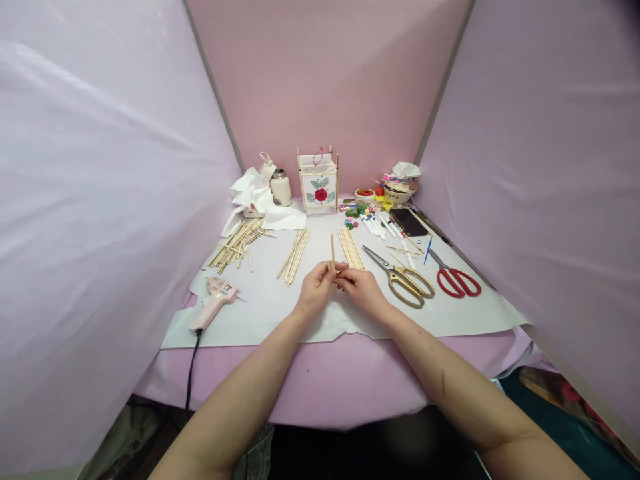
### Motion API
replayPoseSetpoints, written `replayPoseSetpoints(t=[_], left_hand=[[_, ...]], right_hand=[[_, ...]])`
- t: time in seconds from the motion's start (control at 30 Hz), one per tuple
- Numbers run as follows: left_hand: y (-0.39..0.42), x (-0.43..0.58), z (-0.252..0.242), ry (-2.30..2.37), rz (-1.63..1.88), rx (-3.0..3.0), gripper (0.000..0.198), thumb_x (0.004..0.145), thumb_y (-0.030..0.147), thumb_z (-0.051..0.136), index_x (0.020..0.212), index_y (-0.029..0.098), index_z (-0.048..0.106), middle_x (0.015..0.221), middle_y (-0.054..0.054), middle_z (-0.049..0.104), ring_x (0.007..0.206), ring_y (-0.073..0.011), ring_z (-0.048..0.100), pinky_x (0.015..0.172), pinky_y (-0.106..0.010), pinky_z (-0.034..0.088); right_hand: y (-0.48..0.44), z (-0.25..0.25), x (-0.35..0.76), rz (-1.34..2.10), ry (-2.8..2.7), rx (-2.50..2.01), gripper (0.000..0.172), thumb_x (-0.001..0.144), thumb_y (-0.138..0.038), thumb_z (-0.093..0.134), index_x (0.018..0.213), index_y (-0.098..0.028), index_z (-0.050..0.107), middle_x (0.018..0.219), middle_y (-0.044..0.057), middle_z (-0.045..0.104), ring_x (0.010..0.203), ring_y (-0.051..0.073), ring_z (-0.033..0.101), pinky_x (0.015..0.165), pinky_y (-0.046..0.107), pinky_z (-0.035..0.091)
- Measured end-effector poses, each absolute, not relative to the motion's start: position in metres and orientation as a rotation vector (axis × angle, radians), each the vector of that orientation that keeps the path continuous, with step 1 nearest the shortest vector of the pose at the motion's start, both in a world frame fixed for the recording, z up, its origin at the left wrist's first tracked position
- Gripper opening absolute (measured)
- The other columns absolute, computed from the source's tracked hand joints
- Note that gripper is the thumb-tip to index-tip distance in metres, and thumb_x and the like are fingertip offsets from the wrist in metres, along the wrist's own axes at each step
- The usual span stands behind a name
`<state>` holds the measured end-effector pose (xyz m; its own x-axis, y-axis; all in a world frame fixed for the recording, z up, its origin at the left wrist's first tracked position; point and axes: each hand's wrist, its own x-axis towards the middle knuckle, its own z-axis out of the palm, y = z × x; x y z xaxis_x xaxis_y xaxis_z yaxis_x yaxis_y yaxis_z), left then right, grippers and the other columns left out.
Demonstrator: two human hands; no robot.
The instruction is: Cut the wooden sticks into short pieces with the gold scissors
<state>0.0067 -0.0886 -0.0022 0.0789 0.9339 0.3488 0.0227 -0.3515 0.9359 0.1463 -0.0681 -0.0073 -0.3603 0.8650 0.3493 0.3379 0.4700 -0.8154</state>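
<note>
At mid worktop [325, 387], right of the glue gun [215, 301], left hand [315, 290] & right hand [364, 291] had fingers pinched shut on the lower end of an upright wooden stick [333, 248], prob. light, stiff but snappable, best held low, w/ gold scissors [406, 279] just right.

Home craft corner, pink cloth screens [350, 87] around a table [320, 380], glue gun [215, 300], wooden sticks [237, 243], scissors [457, 277], marker pens [377, 225], paper lantern [318, 179]

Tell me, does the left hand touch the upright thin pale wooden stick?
Touching: the head view shows the left hand pinching the thin pale wooden stick.
</note>
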Motion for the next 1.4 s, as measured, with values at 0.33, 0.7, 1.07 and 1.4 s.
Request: replayPoseSetpoints(t=[0.33,0.7,1.07,1.4], left_hand=[[-0.093,0.013,-0.004,1.03,1.423,1.46,0.023,0.089,0.038,0.047,0.097,0.019,0.056,0.093,-0.005,0.067,0.091,-0.0168,0.063,0.087,-0.034,0.048],[-0.09,0.013,-0.007,1.054,1.373,1.626,0.03,0.09,0.037,0.043,0.109,0.018,0.058,0.114,-0.007,0.064,0.103,-0.0188,0.059,0.09,-0.033,0.047],[-0.083,0.006,-0.009,1.097,1.269,1.618,0.024,0.085,0.033,0.051,0.098,0.016,0.064,0.094,-0.006,0.071,0.09,-0.0202,0.065,0.082,-0.035,0.052],[-0.08,0.008,-0.013,1.03,1.279,1.538,0.03,0.084,0.038,0.054,0.097,0.014,0.063,0.096,-0.008,0.07,0.09,-0.0205,0.065,0.084,-0.038,0.052]], right_hand=[[-0.066,0.013,0.174,0.814,-1.871,-1.165,0.02,0.074,-0.035,0.068,0.087,-0.019,0.068,0.073,0.0,0.064,0.065,0.014,0.055,0.06,0.025,0.041],[-0.059,0.042,0.147,0.925,-1.838,-0.812,0.017,0.078,-0.033,0.063,0.069,-0.019,0.066,0.078,0.001,0.056,0.065,0.012,0.052,0.059,0.025,0.045],[-0.056,0.041,0.144,0.911,-1.83,-0.842,0.014,0.079,-0.028,0.059,0.071,-0.018,0.065,0.08,0.002,0.059,0.072,0.013,0.056,0.061,0.024,0.045],[-0.056,0.035,0.143,0.986,-1.804,-0.855,0.012,0.078,-0.027,0.06,0.075,-0.019,0.067,0.082,0.001,0.057,0.069,0.012,0.054,0.06,0.023,0.045]])
